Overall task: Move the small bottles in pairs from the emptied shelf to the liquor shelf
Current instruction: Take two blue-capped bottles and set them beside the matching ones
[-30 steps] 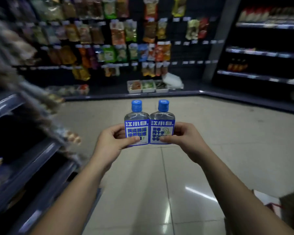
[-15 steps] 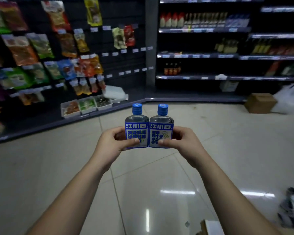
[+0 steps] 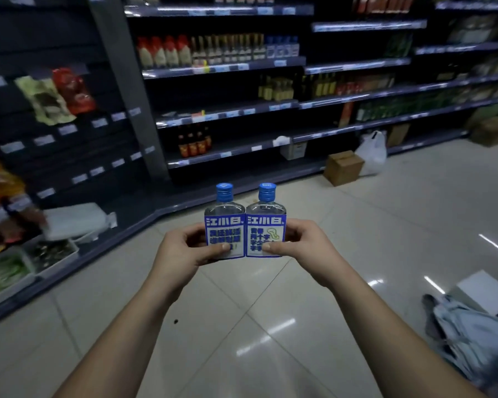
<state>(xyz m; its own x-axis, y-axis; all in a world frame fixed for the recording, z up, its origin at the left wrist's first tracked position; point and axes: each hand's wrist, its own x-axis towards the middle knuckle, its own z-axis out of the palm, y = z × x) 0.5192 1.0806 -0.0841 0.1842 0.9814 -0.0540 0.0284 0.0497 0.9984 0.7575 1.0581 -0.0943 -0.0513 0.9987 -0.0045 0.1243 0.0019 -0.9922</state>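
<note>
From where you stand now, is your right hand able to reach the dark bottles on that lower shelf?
Probably not yet. The right hand grips a small bottle, and the dark bottles sit across open floor, well beyond the arm.

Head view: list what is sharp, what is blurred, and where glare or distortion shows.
In the head view the left bottle and right bottle are sharp, gripped by the left hand and right hand; in the head view the snack bags at the left edge are blurred, the floor carries white glare streaks, and the dim shelves bow toward the right edge.
</note>
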